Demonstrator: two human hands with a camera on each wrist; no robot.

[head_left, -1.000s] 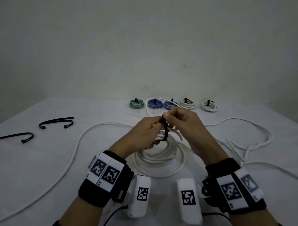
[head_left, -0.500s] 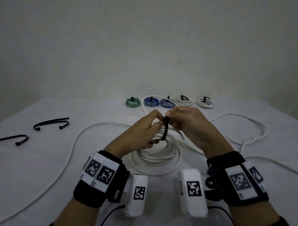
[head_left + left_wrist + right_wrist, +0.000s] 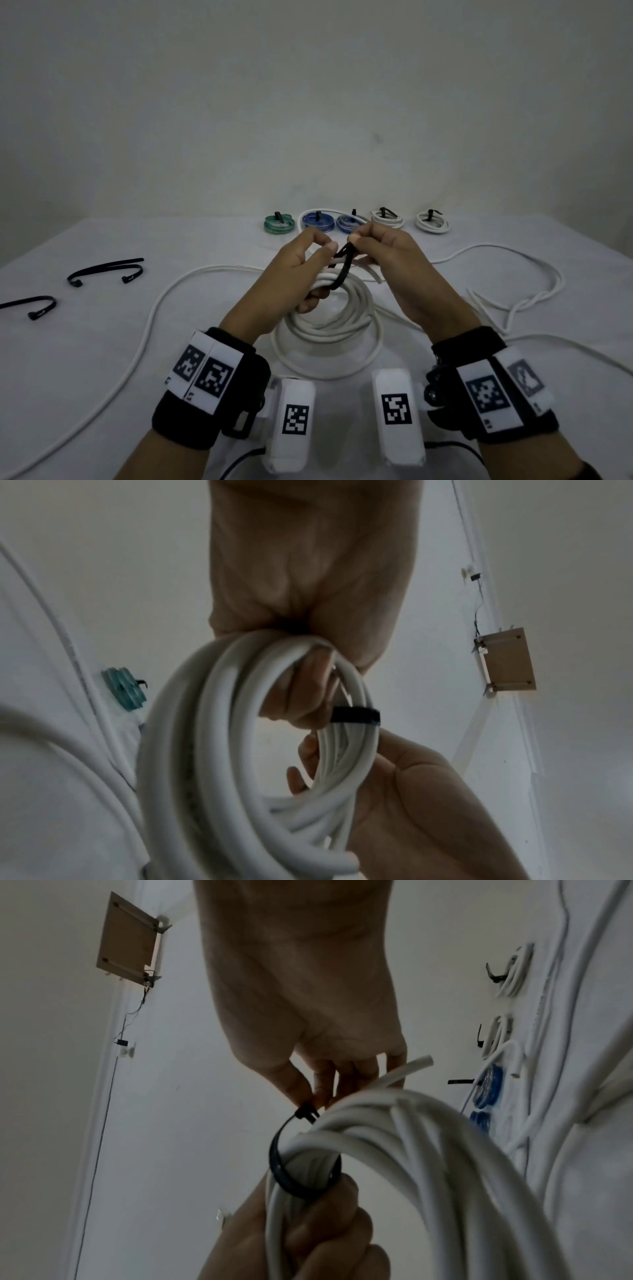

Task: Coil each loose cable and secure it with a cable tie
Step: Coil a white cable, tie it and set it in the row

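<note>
Hands fastening black plastic cable tie (image 3: 342, 270) around coiled white round cable (image 3: 337, 308).
Left hand (image 3: 291, 274) grips the coil; right hand (image 3: 387, 250) pinches the tie's head, near the table's (image 3: 102, 342) middle.

A white-covered table (image 3: 102, 342) runs to a bare, pale wall (image 3: 308, 102) at 12 o'clock. In the right wrist view, a small wooden board (image 3: 126, 938) sits on metal brackets at 10 o'clock. A thin dark wire (image 3: 103, 1123) trails from it past a small clip (image 3: 122, 1042) toward 7 o'clock.
</note>
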